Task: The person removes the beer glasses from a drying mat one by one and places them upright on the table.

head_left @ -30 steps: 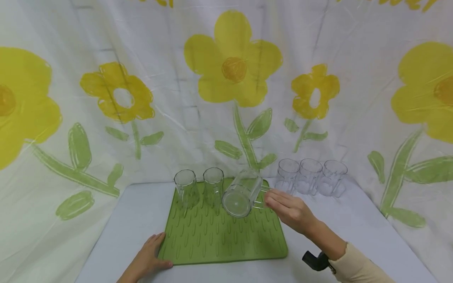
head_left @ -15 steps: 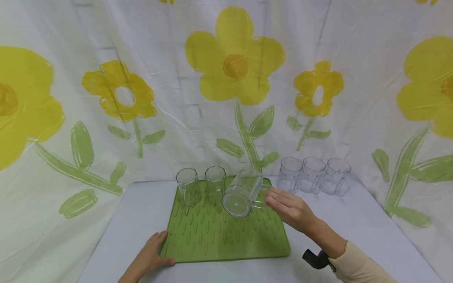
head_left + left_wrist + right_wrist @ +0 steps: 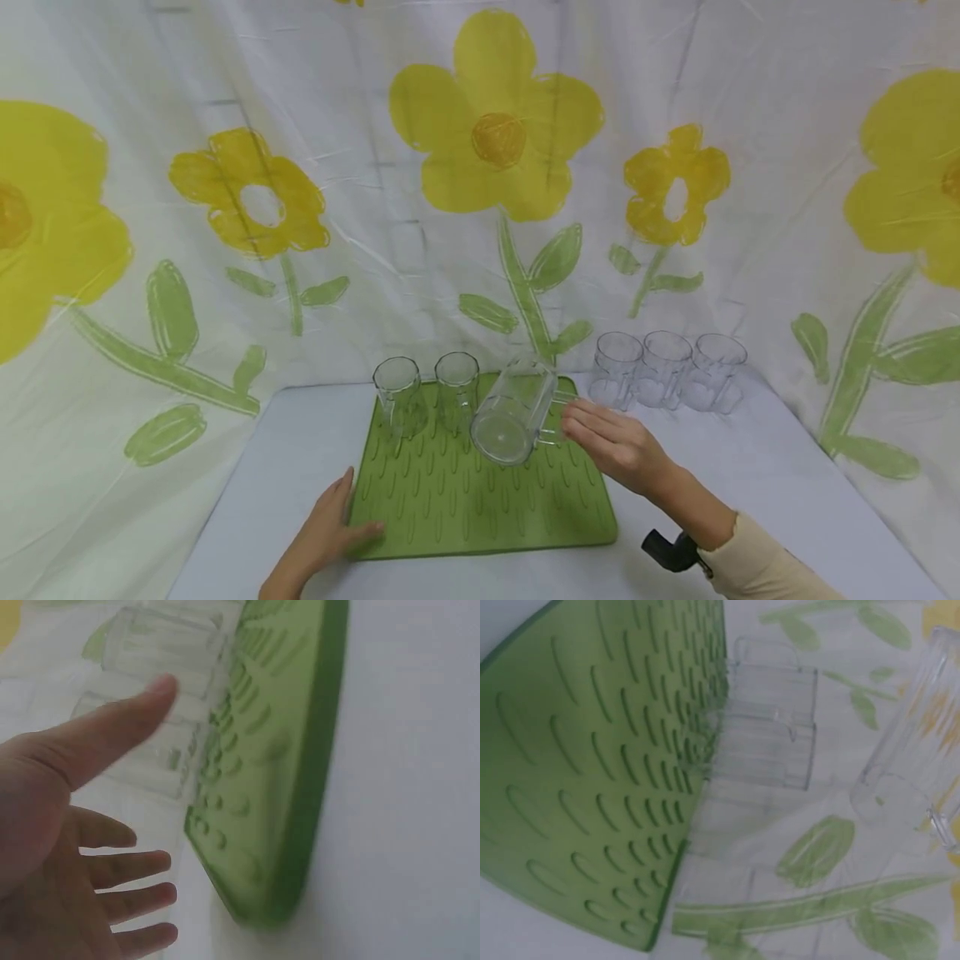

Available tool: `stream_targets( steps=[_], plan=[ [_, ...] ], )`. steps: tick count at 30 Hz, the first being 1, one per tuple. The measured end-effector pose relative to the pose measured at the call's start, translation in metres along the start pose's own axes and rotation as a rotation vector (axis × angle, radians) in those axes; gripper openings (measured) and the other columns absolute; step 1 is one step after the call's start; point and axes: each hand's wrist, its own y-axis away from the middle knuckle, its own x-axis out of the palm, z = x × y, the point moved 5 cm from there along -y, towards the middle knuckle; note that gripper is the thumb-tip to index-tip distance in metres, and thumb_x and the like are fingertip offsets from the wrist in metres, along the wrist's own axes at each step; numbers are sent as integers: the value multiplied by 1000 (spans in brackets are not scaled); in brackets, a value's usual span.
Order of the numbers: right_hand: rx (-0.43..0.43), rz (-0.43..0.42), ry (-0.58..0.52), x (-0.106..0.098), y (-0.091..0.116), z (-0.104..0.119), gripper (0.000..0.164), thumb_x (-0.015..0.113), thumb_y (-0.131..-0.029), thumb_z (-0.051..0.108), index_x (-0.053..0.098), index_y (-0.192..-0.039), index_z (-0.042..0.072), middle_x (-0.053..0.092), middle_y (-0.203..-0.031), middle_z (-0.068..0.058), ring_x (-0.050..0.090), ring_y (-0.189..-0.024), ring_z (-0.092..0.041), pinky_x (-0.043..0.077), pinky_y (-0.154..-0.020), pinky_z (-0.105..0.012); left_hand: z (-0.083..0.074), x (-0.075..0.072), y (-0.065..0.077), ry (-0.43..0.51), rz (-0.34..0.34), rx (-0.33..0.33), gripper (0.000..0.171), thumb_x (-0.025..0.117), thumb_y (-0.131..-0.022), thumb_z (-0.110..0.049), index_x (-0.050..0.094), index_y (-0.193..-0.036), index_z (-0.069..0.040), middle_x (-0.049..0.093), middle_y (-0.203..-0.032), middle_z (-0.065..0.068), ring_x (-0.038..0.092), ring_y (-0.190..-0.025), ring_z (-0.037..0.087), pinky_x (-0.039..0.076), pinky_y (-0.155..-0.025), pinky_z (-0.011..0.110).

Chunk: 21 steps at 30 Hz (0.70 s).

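Glass mug, centre frame, tilted and gripped by its handle in right hand, could knock upright mug at left if grip twists; left hand empty, spread.

Left hand off the green mat
Earlier its fingers lay along the mat's left edge, with the thumb on the near corner; now, in the head view, the thumb crosses over that corner, and the left wrist view shows straight, spread fingers apart from the mat. The glass mug in the right hand has shifted slightly, showing a touch lower and farther left against the mat. The head view has also moved a little, cropping the yellow lettering to scraps.
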Motion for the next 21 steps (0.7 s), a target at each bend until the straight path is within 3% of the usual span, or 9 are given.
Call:
stream_targets(
  steps=[3,8,13,21],
  plan=[
    [0,1,7,0,0,1,23,56,-98,7,73,-87,-5,75,-83,-17,73,-74,-27,62,-72,-34,-13,-4,-2,75,-15,8,104,75,-82,-44,19,-151,9,28,-150,37,27,-138,56,31,-109,69],
    [-4,3,9,2,-2,1,24,56,-98,7,73,-86,-5,75,-83,-17,73,-74,-27,62,-72,-34,-38,-7,-7,210,22,27,92,70,-87,-43,23,-153,1,31,-155,26,28,-141,51,29,-111,68],
    [-9,5,17,2,-3,2,23,56,-98,6,73,-86,-5,74,-83,-17,73,-74,-27,61,-73,-34,-67,-12,-15,335,41,104,82,65,-91,-41,28,-151,1,44,-149,22,41,-136,46,37,-112,59],
    [-21,1,22,1,-6,4,24,55,-98,4,73,-85,-5,75,-83,-18,73,-73,-28,62,-70,-35,-108,-14,-23,590,99,189,60,54,-100,-33,36,-148,-2,51,-143,20,48,-133,38,44,-109,50]
  ],
)
